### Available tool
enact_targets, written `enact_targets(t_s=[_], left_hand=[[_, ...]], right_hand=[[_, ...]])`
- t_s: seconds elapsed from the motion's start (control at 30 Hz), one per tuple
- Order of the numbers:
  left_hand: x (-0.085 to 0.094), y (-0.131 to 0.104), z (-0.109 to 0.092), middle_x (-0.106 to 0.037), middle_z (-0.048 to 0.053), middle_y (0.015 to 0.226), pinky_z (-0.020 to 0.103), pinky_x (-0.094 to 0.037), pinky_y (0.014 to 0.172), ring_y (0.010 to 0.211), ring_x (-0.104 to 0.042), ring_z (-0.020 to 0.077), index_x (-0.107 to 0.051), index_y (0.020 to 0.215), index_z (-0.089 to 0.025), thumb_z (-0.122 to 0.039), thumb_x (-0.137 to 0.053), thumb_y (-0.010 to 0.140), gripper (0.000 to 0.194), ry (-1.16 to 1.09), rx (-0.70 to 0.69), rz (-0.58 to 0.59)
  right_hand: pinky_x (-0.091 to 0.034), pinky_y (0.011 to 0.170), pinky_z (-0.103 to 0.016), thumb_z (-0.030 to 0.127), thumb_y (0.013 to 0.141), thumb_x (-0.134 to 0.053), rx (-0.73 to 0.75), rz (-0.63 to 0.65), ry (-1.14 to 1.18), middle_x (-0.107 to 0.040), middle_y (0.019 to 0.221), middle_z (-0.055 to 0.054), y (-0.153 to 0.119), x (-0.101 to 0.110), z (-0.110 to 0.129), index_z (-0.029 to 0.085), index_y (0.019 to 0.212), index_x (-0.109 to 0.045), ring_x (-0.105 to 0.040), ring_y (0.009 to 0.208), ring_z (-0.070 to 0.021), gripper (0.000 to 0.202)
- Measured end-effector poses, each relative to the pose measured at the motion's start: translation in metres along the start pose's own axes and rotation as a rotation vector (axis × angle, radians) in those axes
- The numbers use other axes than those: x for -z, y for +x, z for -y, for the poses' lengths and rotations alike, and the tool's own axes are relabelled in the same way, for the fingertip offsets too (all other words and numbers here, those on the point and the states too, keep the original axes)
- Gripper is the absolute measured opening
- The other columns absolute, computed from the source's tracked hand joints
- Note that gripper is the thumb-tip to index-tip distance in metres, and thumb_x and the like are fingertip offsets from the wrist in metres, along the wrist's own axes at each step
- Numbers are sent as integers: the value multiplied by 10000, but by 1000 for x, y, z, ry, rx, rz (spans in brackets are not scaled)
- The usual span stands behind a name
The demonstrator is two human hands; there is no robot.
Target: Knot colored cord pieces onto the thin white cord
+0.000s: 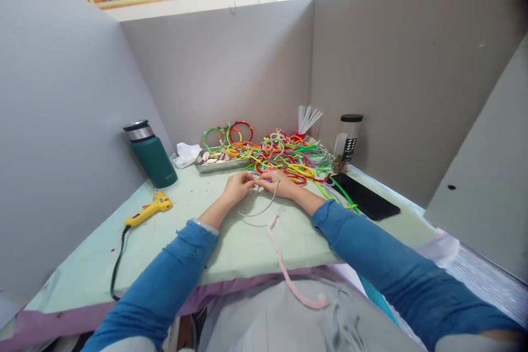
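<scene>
Over the middle of the table, my left hand (pixel 239 186) and my right hand (pixel 277 182) meet with fingertips pinched close together. Between them is a thin grey pipe cleaner (pixel 269 206), which curves down below the fingers in an open loop. A bit of purple shows at the right fingertips, too small to make out fully. Nearer me, a pink pipe cleaner (pixel 282 261) hangs over the table's front edge, apart from both hands. Just beyond my hands lies a tangled heap of coloured pipe cleaners (pixel 284 148).
Left of my arms are a yellow glue gun (pixel 150 210) with a black cord and a green bottle (pixel 152 157). Behind stand a metal tray (pixel 225 165) of shells and white glue sticks (pixel 307 120). To the right are a black phone (pixel 365 196) and a clear jar (pixel 347 140).
</scene>
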State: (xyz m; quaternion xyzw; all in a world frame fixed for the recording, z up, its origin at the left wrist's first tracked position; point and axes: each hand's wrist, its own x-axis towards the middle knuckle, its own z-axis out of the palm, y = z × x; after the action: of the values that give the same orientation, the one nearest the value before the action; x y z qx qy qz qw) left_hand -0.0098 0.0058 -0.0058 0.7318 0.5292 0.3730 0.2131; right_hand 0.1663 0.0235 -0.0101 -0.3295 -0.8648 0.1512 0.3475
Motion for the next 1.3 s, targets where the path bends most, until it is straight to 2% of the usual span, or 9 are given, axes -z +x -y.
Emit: enact_targets(t_s=[0.23, 0.57, 0.77, 0.97, 1.3], left_hand=[[1, 1, 3, -577, -26, 545, 192, -375, 488, 435, -474, 69, -630, 747, -131, -299, -552, 709, 190, 52, -38, -20], [3, -1, -2, -525, -32, 454, 197, -342, 465, 417, -452, 81, -676, 795, -119, -316, -547, 723, 246, 70, 3, 24], [4, -3, -7, -545, -27, 475, 198, -346, 475, 414, -450, 76, -687, 824, -122, -309, -545, 734, 251, 69, 1, 53], [0, 0, 0, -627, -2, 652, 192, -363, 441, 410, -469, 62, -628, 835, -125, -295, -563, 714, 218, -14, 10, 25], [-1, 1, 3, -588, -25, 571, 188, -367, 439, 394, -477, 65, -571, 736, -142, -283, -564, 701, 146, -6, 6, -5]], right_hand=[[-265, 535, -212, 436, 837, -467, 22, -7, -21, -587, 621, -20, 0, -1, -2, 114, 735, -679, -440, 576, -89, 399], [-256, 542, -213, 410, 833, -479, 37, -15, -47, -579, 608, -14, 1, -2, -2, 120, 720, -672, -434, 582, -90, 367], [-257, 541, -212, 412, 832, -481, 35, -9, -45, -577, 601, -12, 0, -2, -3, 119, 714, -671, -433, 576, -89, 369], [-264, 538, -212, 374, 831, -488, 23, -8, -36, -592, 617, -17, 0, 0, 0, 119, 757, -686, -435, 574, -89, 331], [-263, 531, -210, 427, 837, -471, 19, 2, -31, -587, 615, -19, 0, 0, -1, 120, 743, -682, -433, 567, -88, 383]])
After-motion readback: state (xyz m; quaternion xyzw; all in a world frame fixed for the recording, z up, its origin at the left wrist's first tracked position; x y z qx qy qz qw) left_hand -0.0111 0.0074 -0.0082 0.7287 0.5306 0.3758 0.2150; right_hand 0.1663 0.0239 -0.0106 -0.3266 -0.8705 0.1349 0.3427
